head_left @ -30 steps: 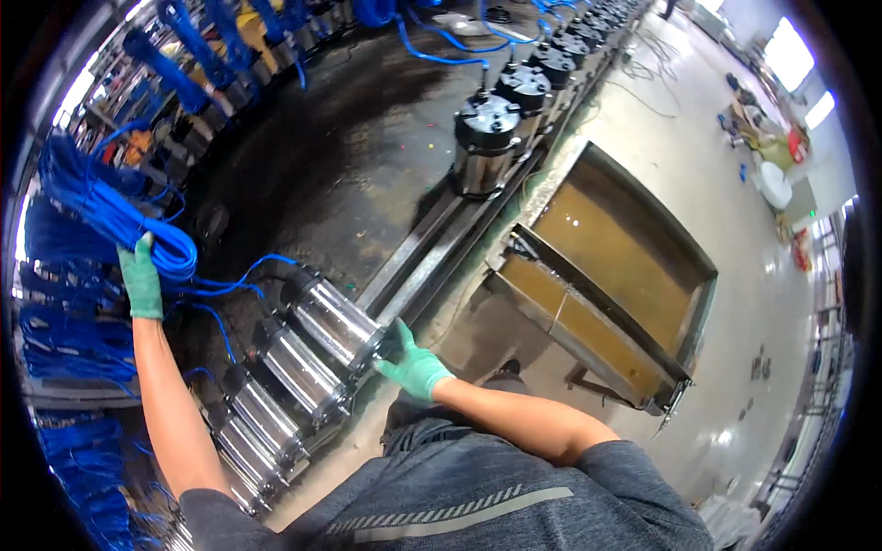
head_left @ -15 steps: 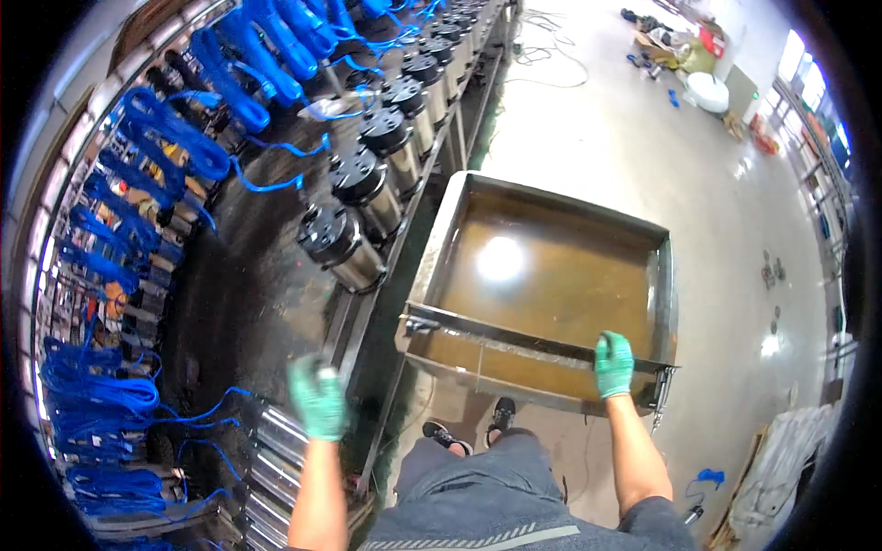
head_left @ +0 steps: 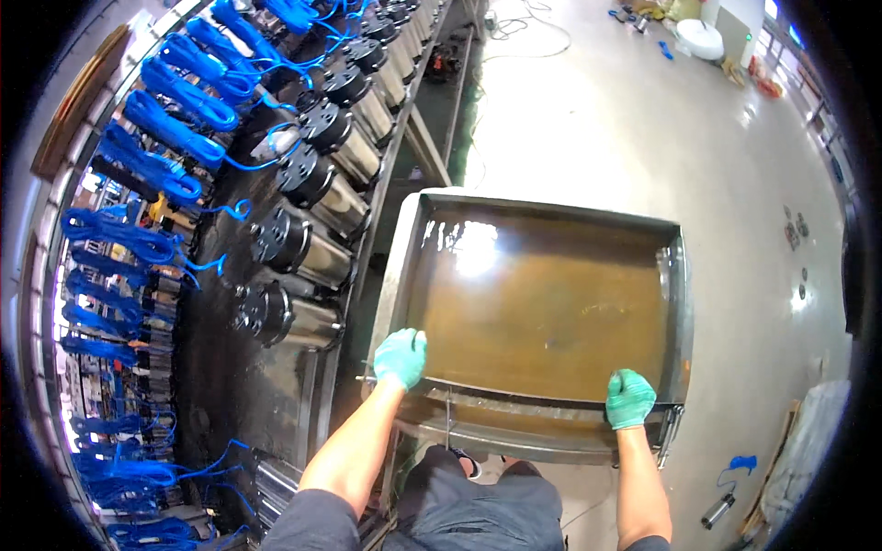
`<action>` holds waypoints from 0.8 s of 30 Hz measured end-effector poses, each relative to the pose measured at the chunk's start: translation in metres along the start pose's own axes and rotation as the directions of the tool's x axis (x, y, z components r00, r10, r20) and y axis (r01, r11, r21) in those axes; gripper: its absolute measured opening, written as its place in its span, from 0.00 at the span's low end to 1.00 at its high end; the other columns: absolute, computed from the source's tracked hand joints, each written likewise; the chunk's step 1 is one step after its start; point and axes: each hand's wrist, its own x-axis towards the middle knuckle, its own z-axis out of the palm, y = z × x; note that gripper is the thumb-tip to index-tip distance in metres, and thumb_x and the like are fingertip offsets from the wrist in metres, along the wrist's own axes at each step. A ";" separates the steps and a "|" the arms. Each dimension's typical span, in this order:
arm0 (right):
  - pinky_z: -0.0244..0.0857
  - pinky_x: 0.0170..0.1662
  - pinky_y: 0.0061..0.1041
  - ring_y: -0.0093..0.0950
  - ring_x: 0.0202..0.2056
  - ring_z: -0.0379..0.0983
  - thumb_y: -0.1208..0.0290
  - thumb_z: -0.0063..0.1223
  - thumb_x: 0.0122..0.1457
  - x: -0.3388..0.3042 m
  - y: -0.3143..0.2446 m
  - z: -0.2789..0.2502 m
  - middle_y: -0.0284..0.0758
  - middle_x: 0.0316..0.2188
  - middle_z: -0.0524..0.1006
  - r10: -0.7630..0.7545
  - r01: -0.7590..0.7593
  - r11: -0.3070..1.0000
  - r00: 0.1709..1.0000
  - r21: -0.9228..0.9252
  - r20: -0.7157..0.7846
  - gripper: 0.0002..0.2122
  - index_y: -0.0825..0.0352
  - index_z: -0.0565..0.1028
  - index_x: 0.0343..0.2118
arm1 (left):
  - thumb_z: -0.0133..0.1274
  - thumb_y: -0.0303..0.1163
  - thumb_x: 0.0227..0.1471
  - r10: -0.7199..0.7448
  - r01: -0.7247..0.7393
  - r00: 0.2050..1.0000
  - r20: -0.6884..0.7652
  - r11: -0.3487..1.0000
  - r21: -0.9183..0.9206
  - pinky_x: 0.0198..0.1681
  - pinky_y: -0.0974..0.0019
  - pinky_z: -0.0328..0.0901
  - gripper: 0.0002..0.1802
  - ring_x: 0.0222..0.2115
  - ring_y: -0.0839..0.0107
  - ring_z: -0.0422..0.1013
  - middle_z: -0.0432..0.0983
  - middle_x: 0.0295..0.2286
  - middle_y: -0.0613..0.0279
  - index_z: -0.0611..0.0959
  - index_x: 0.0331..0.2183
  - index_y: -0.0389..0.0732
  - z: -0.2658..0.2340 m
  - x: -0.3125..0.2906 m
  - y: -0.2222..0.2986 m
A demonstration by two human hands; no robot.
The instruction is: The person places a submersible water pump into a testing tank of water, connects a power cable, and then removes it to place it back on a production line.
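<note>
In front of me stands a rectangular metal tank (head_left: 551, 208) holding murky brown water. A dark metal bar (head_left: 524, 397) crosses it near the side closest to me. My left hand (head_left: 401, 356), in a green glove, is closed at the bar's left end, by the tank's left wall. Toward the other end, my right hand (head_left: 630, 399), also green-gloved, has its fingers curled over the same bar. A thin rod (head_left: 448, 413) runs down from the bar on its near side, and metal fittings (head_left: 672, 432) hang at the right end.
Left of the tank, a dark workbench (head_left: 243, 386) carries a row of steel cylinders with black caps (head_left: 312, 248). Behind it are coiled blue cables (head_left: 119, 234). A loose cable (head_left: 542, 50) lies on the far floor. At lower right lie a small cylinder (head_left: 718, 511) and pale sheeting (head_left: 808, 450).
My left hand has moved right from beside the bench onto the bar's left end. My right hand stays on the bar. The view has shifted, and light reflections on the water have changed.
</note>
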 end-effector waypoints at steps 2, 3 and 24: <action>0.68 0.32 0.44 0.44 0.28 0.75 0.59 0.52 0.59 0.003 -0.005 -0.002 0.40 0.24 0.77 0.024 -0.024 1.000 1.000 0.017 -0.007 0.11 0.60 0.78 0.26 | 0.39 0.48 0.65 -0.006 0.003 0.999 0.039 0.998 0.066 0.46 0.49 0.69 0.22 0.40 0.51 0.75 0.79 0.35 0.52 0.81 0.34 0.43 0.002 0.004 0.001; 0.67 0.31 0.44 0.44 0.27 0.75 0.59 0.53 0.58 0.004 -0.007 -0.004 0.40 0.23 0.77 0.030 -0.029 0.999 0.999 0.031 -0.016 0.11 0.60 0.77 0.25 | 0.39 0.48 0.65 0.016 -0.018 1.000 0.025 0.997 0.069 0.45 0.50 0.69 0.22 0.39 0.52 0.75 0.79 0.34 0.52 0.81 0.34 0.43 0.000 0.003 0.001; 0.66 0.28 0.44 0.46 0.24 0.73 0.59 0.53 0.62 0.109 -0.019 0.016 0.43 0.19 0.74 0.127 -0.134 0.986 0.989 -0.101 -0.071 0.15 0.61 0.72 0.22 | 0.34 0.53 0.67 -0.049 0.028 0.982 0.185 0.993 0.114 0.48 0.49 0.67 0.28 0.43 0.47 0.75 0.81 0.39 0.48 0.83 0.39 0.44 -0.032 0.143 0.048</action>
